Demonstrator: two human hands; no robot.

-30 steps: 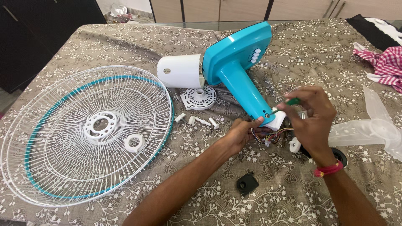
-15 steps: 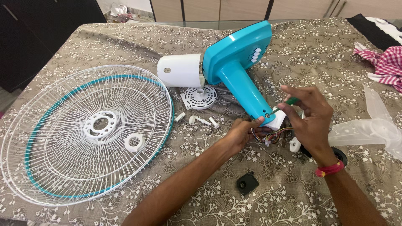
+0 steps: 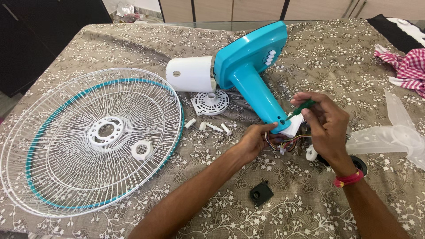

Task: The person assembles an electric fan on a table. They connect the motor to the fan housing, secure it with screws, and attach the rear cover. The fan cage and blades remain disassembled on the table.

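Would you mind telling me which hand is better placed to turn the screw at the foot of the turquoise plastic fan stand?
Probably the right hand: it holds the green-handled screwdriver with its tip at the turquoise plastic fan stand. The left hand steadies the stand's end.

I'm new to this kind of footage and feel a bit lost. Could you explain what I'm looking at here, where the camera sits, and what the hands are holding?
The one camera sits on a person's head and looks down at their two bare hands over a bed covered with a brown flowered cloth. The left hand steadies the neck of a turquoise plastic fan stand, where coloured wires hang out. The right hand holds a small green-handled screwdriver, its tip at a screw hole in the neck. Around them lie a round white wire fan guard, a clear plastic fan blade, white plastic pegs and a small black cap.
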